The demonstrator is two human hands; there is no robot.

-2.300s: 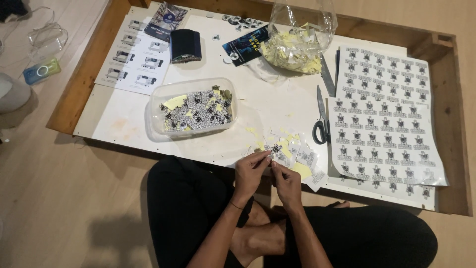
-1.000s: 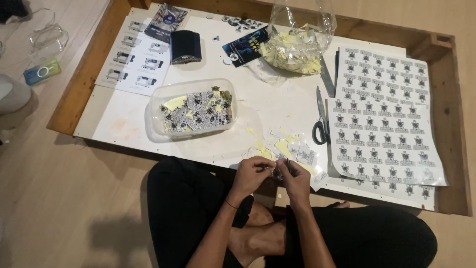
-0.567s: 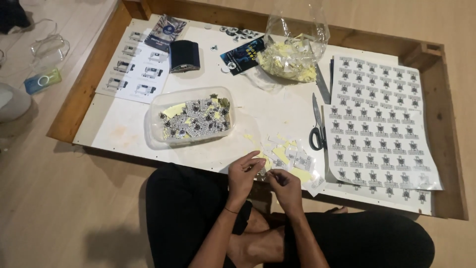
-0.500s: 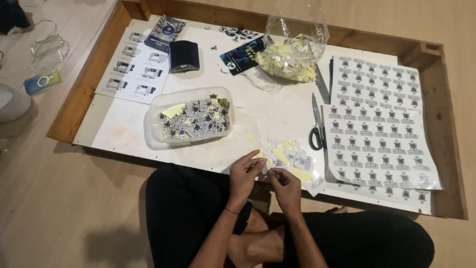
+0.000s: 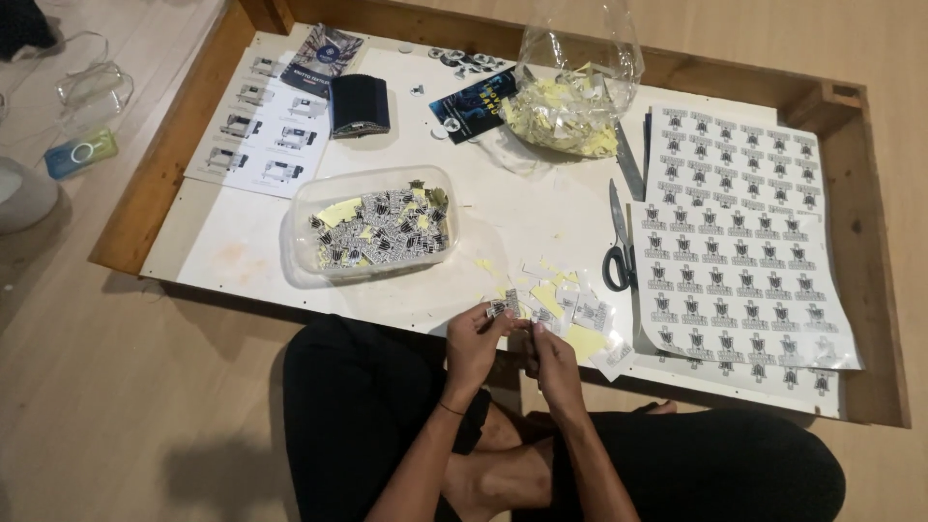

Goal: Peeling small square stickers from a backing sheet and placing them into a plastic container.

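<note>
I sit cross-legged at the near edge of a low white board. My left hand pinches a small black-and-white printed sticker between thumb and fingers. My right hand meets it, fingertips on the same small piece at about the board's edge. Just beyond my fingers lies a loose heap of cut stickers and yellow backing scraps.
A clear plastic tub holds several cut stickers. Scissors lie beside large uncut sticker sheets on the right. A clear bag of yellow scraps, a black card stack, printed leaflets and a wooden frame surround them.
Both hands stay together at the board's near edge, working the small sticker; the view shifted slightly. Nothing on the board has moved.
</note>
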